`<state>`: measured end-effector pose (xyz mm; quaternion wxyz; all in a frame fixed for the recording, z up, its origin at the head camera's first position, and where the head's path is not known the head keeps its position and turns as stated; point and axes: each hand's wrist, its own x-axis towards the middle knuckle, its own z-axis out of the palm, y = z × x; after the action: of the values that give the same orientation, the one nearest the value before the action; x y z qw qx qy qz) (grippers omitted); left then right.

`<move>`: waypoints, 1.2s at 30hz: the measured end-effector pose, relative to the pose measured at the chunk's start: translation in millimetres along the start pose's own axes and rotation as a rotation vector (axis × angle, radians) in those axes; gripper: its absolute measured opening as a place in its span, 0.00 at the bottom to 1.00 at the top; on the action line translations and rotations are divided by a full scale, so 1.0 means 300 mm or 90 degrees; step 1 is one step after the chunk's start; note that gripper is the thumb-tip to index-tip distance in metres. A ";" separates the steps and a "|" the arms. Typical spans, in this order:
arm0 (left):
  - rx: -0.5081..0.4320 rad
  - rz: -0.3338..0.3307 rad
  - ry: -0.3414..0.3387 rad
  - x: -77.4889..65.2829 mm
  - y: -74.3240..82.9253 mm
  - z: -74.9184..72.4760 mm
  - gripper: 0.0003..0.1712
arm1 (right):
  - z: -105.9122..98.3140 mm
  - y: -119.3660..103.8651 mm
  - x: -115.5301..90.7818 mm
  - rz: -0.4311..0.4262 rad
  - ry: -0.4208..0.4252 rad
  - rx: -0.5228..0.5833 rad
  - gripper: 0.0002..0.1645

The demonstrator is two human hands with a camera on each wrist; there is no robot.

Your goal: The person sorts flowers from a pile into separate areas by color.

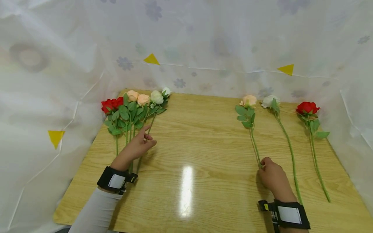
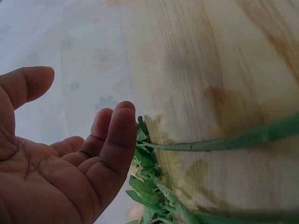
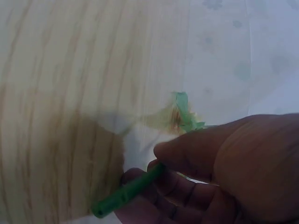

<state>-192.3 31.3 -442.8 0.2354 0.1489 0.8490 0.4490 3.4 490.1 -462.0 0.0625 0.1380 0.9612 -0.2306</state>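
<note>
At the right side of the table, my right hand (image 1: 274, 178) pinches the lower stem of a peach rose (image 1: 248, 101) between thumb and fingers. The cut end of its green stem (image 3: 125, 195) sticks out past the fingers in the right wrist view. My left hand (image 1: 136, 146) holds nothing, its fingers loosely extended above the stems of a row of roses at the left. That row has red roses (image 1: 112, 105), peach roses (image 1: 143, 99) and white roses (image 1: 157, 97). Beside the left fingers, a single green stem (image 2: 219, 143) runs across the left wrist view.
Right of the peach rose lie a white rose (image 1: 270, 101) with a long bent stem and a red rose (image 1: 307, 108). A pale flowered curtain (image 1: 204, 35) with yellow pennants (image 1: 152, 59) rises behind the wooden table (image 1: 201, 136). Light glares on its front half.
</note>
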 end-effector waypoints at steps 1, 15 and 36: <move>0.006 0.000 -0.002 -0.003 0.000 0.000 0.46 | 0.001 0.001 0.002 0.003 -0.007 0.003 0.16; 0.035 0.001 0.018 0.000 -0.011 -0.019 0.42 | -0.014 0.011 0.018 0.066 -0.095 0.042 0.33; 0.501 0.033 0.129 0.168 0.025 0.047 0.22 | 0.026 -0.076 0.002 -0.025 0.266 0.112 0.14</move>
<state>-227.0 68.6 -456.7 0.0644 0.2039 0.9709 0.1076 -3.4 467.2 -459.3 -0.1546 0.1691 0.9320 -0.2809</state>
